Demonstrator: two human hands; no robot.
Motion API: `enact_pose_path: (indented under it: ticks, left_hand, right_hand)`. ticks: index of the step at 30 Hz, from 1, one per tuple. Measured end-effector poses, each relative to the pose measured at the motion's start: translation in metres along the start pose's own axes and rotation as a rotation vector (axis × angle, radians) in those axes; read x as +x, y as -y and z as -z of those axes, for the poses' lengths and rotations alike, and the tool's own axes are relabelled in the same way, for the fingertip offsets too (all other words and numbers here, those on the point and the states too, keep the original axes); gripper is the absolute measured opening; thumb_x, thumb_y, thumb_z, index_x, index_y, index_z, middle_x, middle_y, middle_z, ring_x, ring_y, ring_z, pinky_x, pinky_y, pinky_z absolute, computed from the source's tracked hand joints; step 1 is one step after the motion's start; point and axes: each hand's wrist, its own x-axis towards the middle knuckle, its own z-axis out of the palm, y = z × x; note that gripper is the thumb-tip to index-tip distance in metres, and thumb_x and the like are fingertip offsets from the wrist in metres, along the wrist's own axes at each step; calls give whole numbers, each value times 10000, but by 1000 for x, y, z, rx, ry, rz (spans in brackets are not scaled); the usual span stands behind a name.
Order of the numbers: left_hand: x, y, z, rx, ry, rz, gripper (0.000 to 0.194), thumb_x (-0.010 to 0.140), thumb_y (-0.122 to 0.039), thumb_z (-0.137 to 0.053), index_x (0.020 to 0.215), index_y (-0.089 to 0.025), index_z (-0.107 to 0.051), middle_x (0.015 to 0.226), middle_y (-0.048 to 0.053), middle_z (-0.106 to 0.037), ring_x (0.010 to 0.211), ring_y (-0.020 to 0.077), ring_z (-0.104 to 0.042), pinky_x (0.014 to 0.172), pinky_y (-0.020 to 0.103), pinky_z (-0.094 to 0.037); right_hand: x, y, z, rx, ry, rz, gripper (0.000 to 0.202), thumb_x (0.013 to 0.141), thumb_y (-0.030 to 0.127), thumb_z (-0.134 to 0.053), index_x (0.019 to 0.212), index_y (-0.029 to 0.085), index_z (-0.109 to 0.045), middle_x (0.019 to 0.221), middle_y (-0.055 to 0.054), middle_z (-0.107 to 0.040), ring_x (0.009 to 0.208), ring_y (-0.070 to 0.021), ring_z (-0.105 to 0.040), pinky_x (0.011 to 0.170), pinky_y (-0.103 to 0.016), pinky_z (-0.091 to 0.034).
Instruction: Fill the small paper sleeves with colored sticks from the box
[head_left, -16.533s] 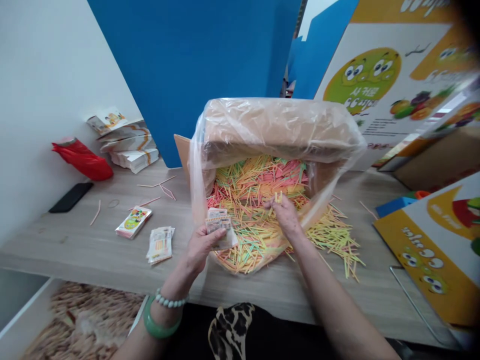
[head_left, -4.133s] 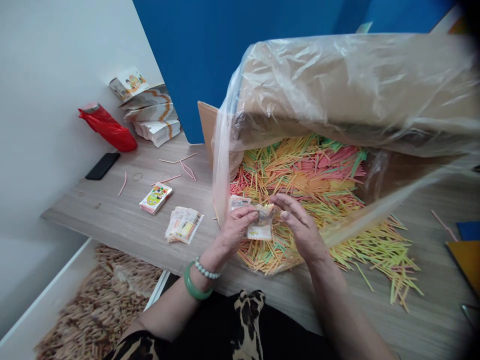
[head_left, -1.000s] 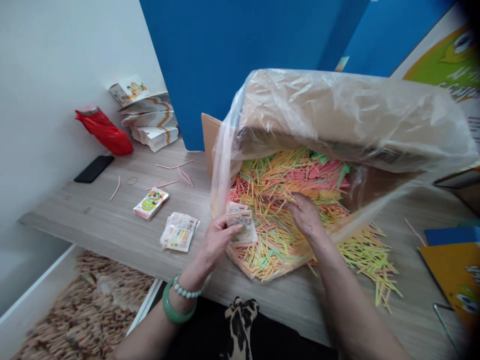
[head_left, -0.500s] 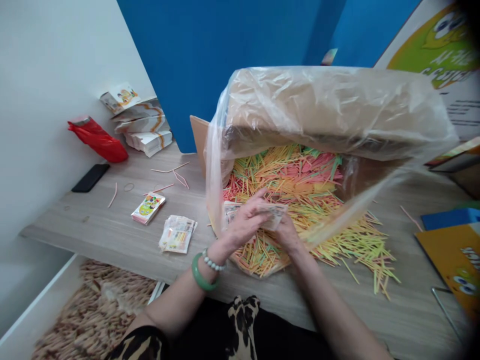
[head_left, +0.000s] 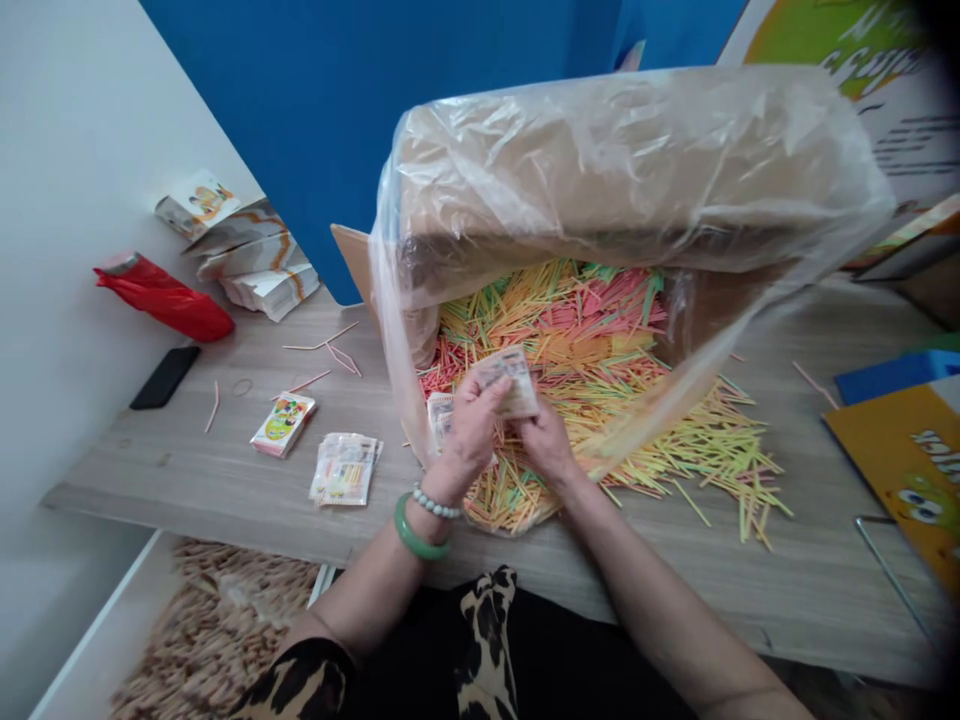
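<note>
My left hand [head_left: 474, 425] is closed on a small printed packet [head_left: 517, 385], thumb across its face. My right hand [head_left: 549, 440] grips the lower right corner of the same packet, its fingertips partly hidden. Both hands are above a heap of thin coloured sticks [head_left: 600, 385], yellow, pink, orange and green. The heap spills from a cardboard box [head_left: 600, 190] lined with a clear plastic bag [head_left: 390, 300]. More printed packets [head_left: 439, 410] lie just left of my left hand, partly covered by it. A stack of similar packets [head_left: 345, 470] rests on the table further left.
A colourful small pack [head_left: 283, 424] lies left of the stack, near loose sticks [head_left: 343, 360]. Behind are a black phone-like slab [head_left: 165, 378], a red wrapped bundle [head_left: 169, 300] and folded white cartons [head_left: 270, 285]. An open drawer [head_left: 217, 620] is below the table [head_left: 187, 480]; an orange printed board [head_left: 900, 460] stands right.
The held packet has been turned more upright, facing me. My left fingers, stretched over it before, are now closed around it. The whole view has shifted slightly.
</note>
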Motion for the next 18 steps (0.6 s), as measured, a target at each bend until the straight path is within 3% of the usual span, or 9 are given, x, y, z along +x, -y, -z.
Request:
enact_pose_path:
  ticks: [2,4,7,10,15,18]
  left_hand:
    - [1,-7,5,41,-30,-30,224,778,-293,-758,975,-199,-708,994,39,-769,906,186,-707,874,334,-567]
    - [-3,-11,9,154,51,-37,210,800,-296,-740,985,-198,-720,1081,62,-764,984,209,-701,916,355,-554]
    - [-14,-7,10,371,304,-62,91,842,-249,-684,895,-196,-735,1257,85,-725,1155,253,-657,1028,393,-501]
    - [-19,0,11,498,449,-118,89,866,-226,-652,881,-196,-735,1176,81,-744,1131,251,-656,1048,401,-476]
    - [-12,-6,29,274,192,-46,189,873,-337,-691,990,-190,-708,971,43,-727,880,182,-648,844,319,-525]
    - [-13,-14,44,222,155,74,250,857,-389,-718,992,-179,-700,920,33,-708,790,155,-617,753,284,-511]
  right_hand:
    - [2,1,1,282,3,-36,260,878,424,-502,926,211,-644,815,-33,-716,723,-200,-645,700,-323,-541]
    - [4,0,2,469,3,-31,252,811,417,-588,939,206,-642,899,-42,-727,783,-199,-641,755,-331,-537]
    - [5,-2,2,458,-15,2,254,722,390,-650,908,218,-645,959,-58,-733,859,-222,-632,811,-354,-526]
    - [4,-3,2,428,-17,10,191,681,373,-647,815,238,-625,884,-54,-727,823,-235,-628,806,-376,-525]
    - [1,0,6,415,-38,16,134,749,321,-581,822,231,-646,818,-17,-705,814,-212,-637,808,-349,-514]
    - [-2,2,9,393,16,10,117,774,325,-573,805,227,-629,732,4,-663,738,-195,-623,745,-328,-505]
